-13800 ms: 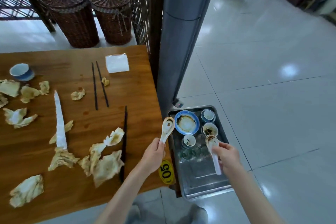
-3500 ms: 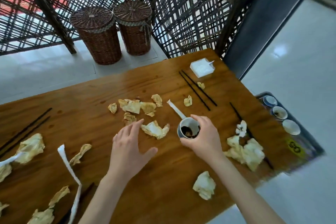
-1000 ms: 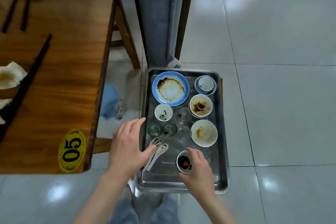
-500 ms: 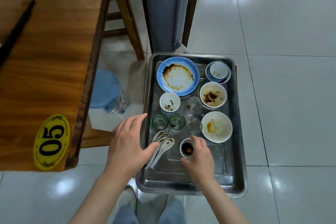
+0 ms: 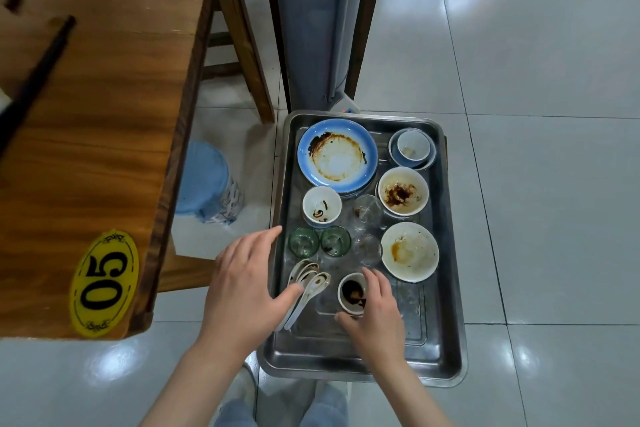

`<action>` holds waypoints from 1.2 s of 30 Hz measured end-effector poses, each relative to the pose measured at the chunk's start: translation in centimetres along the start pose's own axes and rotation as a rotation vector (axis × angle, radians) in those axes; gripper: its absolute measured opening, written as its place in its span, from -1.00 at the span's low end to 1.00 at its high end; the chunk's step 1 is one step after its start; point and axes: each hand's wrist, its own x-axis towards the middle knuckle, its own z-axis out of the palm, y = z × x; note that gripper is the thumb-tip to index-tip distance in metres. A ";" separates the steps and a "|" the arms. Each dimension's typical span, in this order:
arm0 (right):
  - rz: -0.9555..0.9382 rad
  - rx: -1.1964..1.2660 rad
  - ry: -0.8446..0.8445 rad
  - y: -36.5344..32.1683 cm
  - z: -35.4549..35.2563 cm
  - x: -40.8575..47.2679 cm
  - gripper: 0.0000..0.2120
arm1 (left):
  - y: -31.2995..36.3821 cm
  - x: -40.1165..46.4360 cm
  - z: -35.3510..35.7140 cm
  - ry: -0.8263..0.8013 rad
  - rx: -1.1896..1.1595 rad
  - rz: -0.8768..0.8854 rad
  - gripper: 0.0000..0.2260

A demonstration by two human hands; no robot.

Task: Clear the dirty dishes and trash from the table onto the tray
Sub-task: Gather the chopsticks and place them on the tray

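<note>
Right hand [image 5: 375, 314] pinching sauce cup [image 5: 351, 294] (on tray [image 5: 446, 340]); left hand [image 5: 242, 288] spread.

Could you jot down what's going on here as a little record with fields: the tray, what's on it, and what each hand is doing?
tray: steel rectangular tray on the tiled floor beside the wooden table
dishes on it: blue-rimmed stained plate, white bowls, green glasses, white ceramic spoons
right hand: fingers around small white sauce-stained cup, cup on tray
left hand: open, thumb by the spoons
table: black chopstick remains
</note>
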 end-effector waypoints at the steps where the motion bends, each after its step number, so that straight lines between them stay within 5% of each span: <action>1: -0.006 0.000 0.027 -0.1 -0.3 -0.4 -0.21 | 0.1 0.0 -0.1 -0.002 0.000 0.002 -0.29; 8: -0.056 0.108 0.177 -1.4 -5.0 -1.7 -0.33 | 2.3 -0.4 -2.3 0.021 -0.051 0.033 -0.29; 21: -0.169 0.223 0.241 -4.2 -16.9 -5.4 -0.20 | 7.4 -4.1 -9.3 0.042 -0.114 0.083 -0.26; 36: -0.246 0.076 0.134 -8.1 -27.4 -12.1 -0.09 | 10.0 -10.6 -23.4 0.187 -0.072 -0.098 -0.17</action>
